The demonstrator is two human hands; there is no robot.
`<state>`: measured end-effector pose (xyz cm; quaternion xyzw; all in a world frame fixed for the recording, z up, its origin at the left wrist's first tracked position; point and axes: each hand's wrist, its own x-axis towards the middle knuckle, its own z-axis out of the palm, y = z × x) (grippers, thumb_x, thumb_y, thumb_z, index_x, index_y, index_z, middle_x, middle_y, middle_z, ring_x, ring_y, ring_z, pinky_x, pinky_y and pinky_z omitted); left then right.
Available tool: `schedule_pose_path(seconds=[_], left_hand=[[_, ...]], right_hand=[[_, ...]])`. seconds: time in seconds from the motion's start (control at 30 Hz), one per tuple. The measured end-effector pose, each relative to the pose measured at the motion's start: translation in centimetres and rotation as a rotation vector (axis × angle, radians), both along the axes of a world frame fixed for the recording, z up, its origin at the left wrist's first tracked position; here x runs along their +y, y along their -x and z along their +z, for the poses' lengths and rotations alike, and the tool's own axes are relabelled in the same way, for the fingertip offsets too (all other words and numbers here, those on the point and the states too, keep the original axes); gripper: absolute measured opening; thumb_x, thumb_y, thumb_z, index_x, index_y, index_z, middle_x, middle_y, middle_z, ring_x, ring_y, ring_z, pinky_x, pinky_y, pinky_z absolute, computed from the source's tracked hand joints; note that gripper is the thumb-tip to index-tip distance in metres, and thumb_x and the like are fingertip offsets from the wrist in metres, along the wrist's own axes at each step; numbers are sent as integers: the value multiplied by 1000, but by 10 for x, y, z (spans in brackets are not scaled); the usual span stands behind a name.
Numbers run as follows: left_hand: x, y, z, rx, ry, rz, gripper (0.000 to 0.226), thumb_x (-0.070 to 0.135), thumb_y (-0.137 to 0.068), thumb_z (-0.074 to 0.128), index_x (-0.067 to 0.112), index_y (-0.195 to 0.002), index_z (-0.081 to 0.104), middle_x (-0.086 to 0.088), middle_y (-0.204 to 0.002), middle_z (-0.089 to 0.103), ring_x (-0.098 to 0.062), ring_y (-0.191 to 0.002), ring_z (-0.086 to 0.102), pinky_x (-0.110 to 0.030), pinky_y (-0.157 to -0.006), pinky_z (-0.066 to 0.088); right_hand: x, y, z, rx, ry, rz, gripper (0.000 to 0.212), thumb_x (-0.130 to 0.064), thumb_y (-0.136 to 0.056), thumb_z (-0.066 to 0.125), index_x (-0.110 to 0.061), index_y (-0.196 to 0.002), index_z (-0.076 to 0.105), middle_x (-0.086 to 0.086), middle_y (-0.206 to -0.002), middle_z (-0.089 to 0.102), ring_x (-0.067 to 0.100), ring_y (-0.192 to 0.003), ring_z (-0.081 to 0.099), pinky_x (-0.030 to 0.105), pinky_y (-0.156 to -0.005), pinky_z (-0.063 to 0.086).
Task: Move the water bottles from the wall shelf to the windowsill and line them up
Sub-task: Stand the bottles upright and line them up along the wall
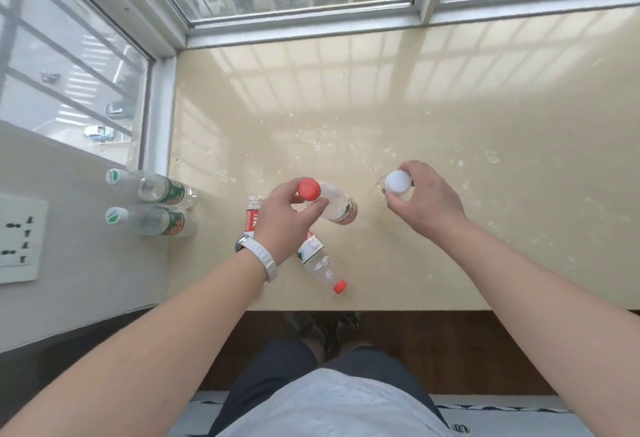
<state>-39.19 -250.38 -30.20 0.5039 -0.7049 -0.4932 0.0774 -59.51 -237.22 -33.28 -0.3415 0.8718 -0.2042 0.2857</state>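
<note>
My left hand [282, 218] grips the neck of an upright red-capped bottle [337, 203] standing on the beige windowsill [381, 118]. My right hand [424, 199] holds the top of an upright white-capped bottle [397, 182] to its right. A second red-capped bottle [320, 262] lies on its side near the sill's front edge, partly under my left wrist. Another clear bottle [252, 211] with a red label shows behind my left hand, mostly hidden. Two green-capped bottles [152, 187] [152, 220] stand at the sill's left end against the wall.
Window frames [301, 23] border the sill at the back and left. A wall socket [20, 239] sits on the left wall. The sill's front edge [398, 308] drops to dark wood below, with my legs beneath.
</note>
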Motion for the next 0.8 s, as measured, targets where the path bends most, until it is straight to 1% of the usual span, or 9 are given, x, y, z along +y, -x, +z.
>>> schedule_pose_path(seconds=[0.07, 0.17, 0.23, 0.3, 0.4, 0.53, 0.63, 0.7, 0.8], left_hand=[[-11, -20, 10, 33, 0, 76, 25, 31, -84, 75, 48, -97, 61, 14, -111, 67, 0, -103, 61, -22, -85, 49], [-24, -55, 22, 79, -11, 194, 26, 28, -85, 76, 43, -102, 63, 15, -105, 67, 8, -95, 61, -7, -75, 46], [-31, -80, 27, 94, 15, 266, 24, 27, -85, 76, 43, -97, 63, 19, -99, 67, 12, -91, 60, -6, -74, 44], [-36, -109, 32, 92, 56, 340, 21, 26, -85, 77, 42, -93, 65, 20, -95, 68, 9, -92, 61, -11, -79, 45], [-45, -155, 33, 42, 117, 432, 17, 34, -83, 77, 38, -98, 69, 12, -100, 71, -5, -99, 65, -27, -89, 51], [-48, -210, 30, -75, 182, 528, 22, 42, -80, 74, 52, -95, 61, 9, -106, 70, -9, -102, 65, -38, -94, 52], [-42, -240, 25, -118, 176, 594, 20, 38, -83, 73, 49, -95, 61, 9, -106, 70, -12, -103, 64, -38, -93, 52], [-38, -255, 18, -153, 174, 630, 20, 36, -85, 73, 42, -101, 63, 7, -107, 70, -14, -105, 64, -36, -91, 51], [-34, -270, 7, -212, 194, 654, 28, 42, -84, 71, 31, -110, 68, 6, -109, 69, -16, -104, 63, -35, -88, 51]], right_hand=[[-18, -12, 6, -25, 78, 11, 39, -35, -84, 68, -21, -118, 53, -3, -115, 57, 22, -101, 55, 40, -83, 48], [-46, -33, 16, -79, 182, 28, 37, -33, -84, 71, -22, -115, 54, -6, -111, 57, 17, -100, 55, 38, -86, 48], [-66, -50, 22, -108, 222, 59, 37, -32, -83, 72, -22, -114, 54, -8, -111, 57, 13, -99, 55, 34, -85, 48], [-85, -70, 28, -133, 240, 112, 37, -32, -83, 72, -23, -114, 54, -8, -111, 56, 10, -98, 53, 31, -85, 47], [-113, -104, 33, -161, 263, 212, 38, -31, -83, 73, -23, -114, 54, -9, -110, 56, 8, -97, 52, 29, -84, 46], [-146, -154, 40, -191, 253, 340, 38, -30, -83, 73, -26, -115, 53, -13, -110, 54, 7, -98, 53, 26, -82, 44], [-166, -190, 38, -219, 231, 430, 39, -29, -83, 71, -28, -117, 53, -15, -111, 53, 8, -101, 55, 26, -83, 43], [-177, -213, 35, -213, 208, 500, 41, -32, -83, 70, -28, -120, 52, -14, -116, 54, 10, -103, 56, 27, -82, 43], [-191, -243, 28, -174, 177, 611, 45, -36, -84, 68, -28, -125, 51, -12, -123, 54, 11, -103, 57, 30, -84, 44]])
